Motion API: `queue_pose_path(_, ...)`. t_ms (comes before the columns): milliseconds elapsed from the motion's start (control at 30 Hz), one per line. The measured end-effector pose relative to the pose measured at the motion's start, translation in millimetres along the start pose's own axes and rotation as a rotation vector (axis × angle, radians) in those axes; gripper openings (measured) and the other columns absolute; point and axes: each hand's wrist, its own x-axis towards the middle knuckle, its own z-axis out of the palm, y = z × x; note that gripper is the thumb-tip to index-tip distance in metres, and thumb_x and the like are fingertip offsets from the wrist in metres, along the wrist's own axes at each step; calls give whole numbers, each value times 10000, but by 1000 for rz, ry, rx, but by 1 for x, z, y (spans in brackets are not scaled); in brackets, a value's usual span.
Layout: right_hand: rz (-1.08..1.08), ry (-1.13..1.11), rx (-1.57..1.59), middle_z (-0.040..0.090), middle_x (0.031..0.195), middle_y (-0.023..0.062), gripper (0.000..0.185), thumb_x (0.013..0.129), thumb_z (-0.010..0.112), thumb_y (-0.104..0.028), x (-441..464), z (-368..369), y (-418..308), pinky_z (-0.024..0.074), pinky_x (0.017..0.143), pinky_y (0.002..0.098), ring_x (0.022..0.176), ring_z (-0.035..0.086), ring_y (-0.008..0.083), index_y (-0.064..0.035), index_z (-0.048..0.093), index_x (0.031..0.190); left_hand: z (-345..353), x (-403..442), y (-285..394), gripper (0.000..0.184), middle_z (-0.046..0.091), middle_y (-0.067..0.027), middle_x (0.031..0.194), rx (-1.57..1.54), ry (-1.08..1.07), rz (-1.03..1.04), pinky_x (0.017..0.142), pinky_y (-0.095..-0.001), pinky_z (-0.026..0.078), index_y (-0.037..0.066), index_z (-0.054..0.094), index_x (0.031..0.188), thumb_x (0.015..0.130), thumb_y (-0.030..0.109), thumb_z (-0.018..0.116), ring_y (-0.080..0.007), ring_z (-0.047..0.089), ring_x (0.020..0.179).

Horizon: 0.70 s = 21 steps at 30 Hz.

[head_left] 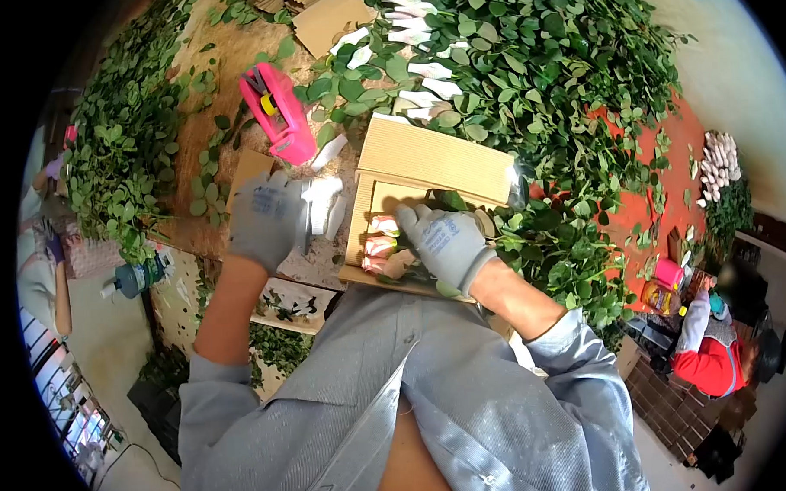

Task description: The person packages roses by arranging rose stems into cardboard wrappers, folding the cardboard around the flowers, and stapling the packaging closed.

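Note:
My left hand, in a grey work glove, is on the left beside a shiny white and silver object. Its fingers are blurred, and I cannot make out whether they grip anything. A cardboard piece lies just beyond it. In front of my body, corrugated cardboard holds pink-and-cream roses, their heads toward the left. My right hand, gloved too, lies over the stems with its fingers stretched onto the cardboard by the blooms. Leaves show around that hand, which hides the stems beneath.
A pink tape dispenser stands on the wooden table. Leafy stems with white-wrapped heads pile up at the back and right. More foliage lies left. A person in red is at far right; another person's arm shows left.

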Motion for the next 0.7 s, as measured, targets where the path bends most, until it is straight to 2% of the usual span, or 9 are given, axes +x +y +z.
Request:
queue_pose_path(33,4,2,-1,692,1024,144,348,930,608,-141,0,0,-1,589,679,424,843,746,315,-40,539,1255,-25,1,12,183,644,-95,997,-75,-90,-29,839,-450,478,93,686,966,818,197,716,-288,591,936)
queue_pose_path(67,3,-7,-12,685,1036,141,380,914,649,-168,0,1,-4,584,688,425,879,737,313,-38,534,1252,-27,-3,25,183,644,-95,997,-76,-89,-25,839,-450,478,93,686,966,818,197,716,-288,591,936)
queue_pose_path(133,2,-13,-27,678,1048,138,418,898,689,-196,2,4,-8,580,696,427,915,727,310,-35,530,1250,-29,-12,47,326,671,-98,1190,-340,57,400,901,-441,484,77,706,1125,833,221,711,-286,586,979)
queue_pose_path(267,-37,33,20,683,1068,145,412,916,663,-252,1,-3,-10,580,756,429,946,723,315,-31,572,1253,-14,-26,79,445,649,-70,1337,-289,-97,481,947,-441,483,74,691,1250,832,226,696,-279,574,1005)
queue_pose_path(333,-63,10,101,692,1101,158,401,929,634,-241,2,-9,-4,564,836,420,1039,703,311,-26,599,1266,-13,-21,82,473,652,-43,1336,-395,-84,359,947,-439,485,82,691,1260,810,227,688,-274,567,1027)
queue_pose_path(467,-110,52,100,686,1069,198,294,947,584,-147,0,-24,17,560,781,451,923,710,353,-69,611,1229,-19,-13,80,457,643,-24,1379,-373,-149,392,873,-400,490,69,696,1257,822,201,652,-254,562,975)
queue_pose_path(533,-94,481,344,697,1014,204,231,968,593,-160,6,-41,42,558,758,456,874,699,365,-82,639,1181,-18,-12,82,426,642,-26,1379,-361,-96,410,854,-403,493,65,704,1230,826,180,633,-261,562,955)
queue_pose_path(600,80,717,473,703,977,194,178,984,597,-176,23,-55,86,555,779,466,876,685,389,-83,667,1119,-23,-11,84,393,641,-23,1380,-387,-79,391,844,-408,496,67,710,1205,835,144,603,-266,562,930)
queue_pose_path(700,463,644,332,717,1058,211,201,961,584,-160,49,-52,168,550,855,477,990,690,403,-61,678,1108,-16,-12,85,347,656,-13,1356,-407,-62,383,817,-388,504,68,724,1165,851,128,588,-257,559,897)
